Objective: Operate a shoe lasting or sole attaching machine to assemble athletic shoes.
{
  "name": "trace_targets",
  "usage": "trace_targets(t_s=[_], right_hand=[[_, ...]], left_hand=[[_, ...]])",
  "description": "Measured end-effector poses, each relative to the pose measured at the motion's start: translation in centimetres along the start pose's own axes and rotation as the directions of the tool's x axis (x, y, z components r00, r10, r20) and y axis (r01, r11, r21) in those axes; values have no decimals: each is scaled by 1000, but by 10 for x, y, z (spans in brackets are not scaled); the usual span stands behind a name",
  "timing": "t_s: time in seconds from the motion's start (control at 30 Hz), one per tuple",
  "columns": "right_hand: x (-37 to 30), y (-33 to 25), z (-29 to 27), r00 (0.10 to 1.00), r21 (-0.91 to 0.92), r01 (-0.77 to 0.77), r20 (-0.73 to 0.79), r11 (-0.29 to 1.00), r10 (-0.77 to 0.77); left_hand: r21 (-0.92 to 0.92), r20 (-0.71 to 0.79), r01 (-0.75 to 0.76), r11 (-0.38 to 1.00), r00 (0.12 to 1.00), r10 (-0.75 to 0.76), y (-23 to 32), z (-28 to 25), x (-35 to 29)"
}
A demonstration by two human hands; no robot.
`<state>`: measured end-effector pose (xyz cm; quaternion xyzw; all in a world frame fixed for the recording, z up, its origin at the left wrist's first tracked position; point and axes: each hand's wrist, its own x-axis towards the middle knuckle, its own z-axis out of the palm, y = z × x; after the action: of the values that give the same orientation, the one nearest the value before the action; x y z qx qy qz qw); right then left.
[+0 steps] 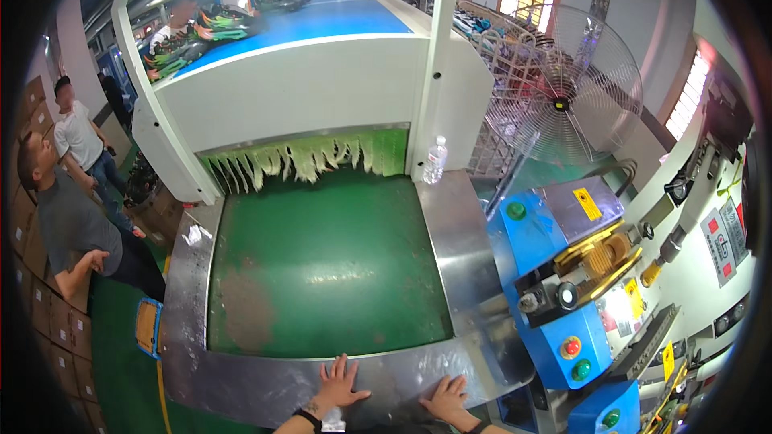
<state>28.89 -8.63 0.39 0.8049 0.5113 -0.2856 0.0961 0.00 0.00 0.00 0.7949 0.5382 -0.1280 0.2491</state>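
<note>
Both of my hands rest on the bare metal front ledge [249, 382] of a conveyor machine. My left hand [338, 387] lies with its fingers spread, their tips close to the near edge of the green conveyor belt [330, 273]. A dark band circles that wrist, and a small whitish item [333, 419] sits beside it. Farther right, my right hand [447, 399] is also flat on the metal with its fingers apart. Neither hand holds anything. Beyond the belt, a ragged green fringe curtain [314, 159] hangs across the machine's opening.
A clear plastic bottle [435, 161] stands on the right ledge. To the right are a blue machine with push buttons [571, 347] and a large caged fan [560, 103]. Two people [80, 213] stand at the left near stacked cartons [60, 321]. Shoes [213, 28] lie on the upper blue belt.
</note>
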Motion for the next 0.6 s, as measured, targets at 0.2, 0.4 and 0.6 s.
trace_targets(t_s=[0.2,0.4,0.6], right_hand=[[32,-6,-17,995,10,29,95,1000,-30],[147,-155,-93,812,147,561,-290,814,-507],[393,-414,-257,397,-368,815,-208,448,-894]], left_hand=[[-236,-569,-63,970,818,-86,-80,-42,70],[-183,-597,15,983,793,-123,-203,-103,160],[-231,-599,130,964,762,-246,-258,-123,217]])
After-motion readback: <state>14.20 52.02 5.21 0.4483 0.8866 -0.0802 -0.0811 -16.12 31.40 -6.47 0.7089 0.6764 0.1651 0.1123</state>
